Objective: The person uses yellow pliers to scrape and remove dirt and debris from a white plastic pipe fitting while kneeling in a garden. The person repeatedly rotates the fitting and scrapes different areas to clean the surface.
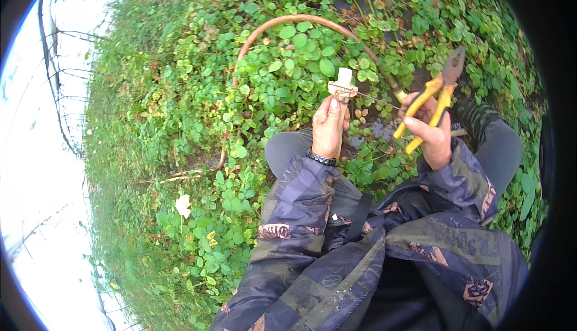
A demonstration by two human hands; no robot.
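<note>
My left hand [327, 123] grips a pale pipe, its end topped by a dirty white plastic fitting [343, 88]. A thin wire [378, 100] is looped around this fitting and stretches across to my right hand [430, 126]. That hand holds combination pliers [435, 90] with yellow-and-black handles, their worn metal jaws pointing away from me. Against the right fingers is the pale yellowish end of a brown hose [311, 18]; whether they grip it, I cannot tell. The wire's right end is hidden at the fingers.
Dense leafy plants [180, 87] surround me. The brown hose arches over them and drops to the left. Between my knees are dark, wet ground [378, 130] and leaves. A pale flower [183, 205] stands at left, and a pale tube [459, 132] shows behind my right hand.
</note>
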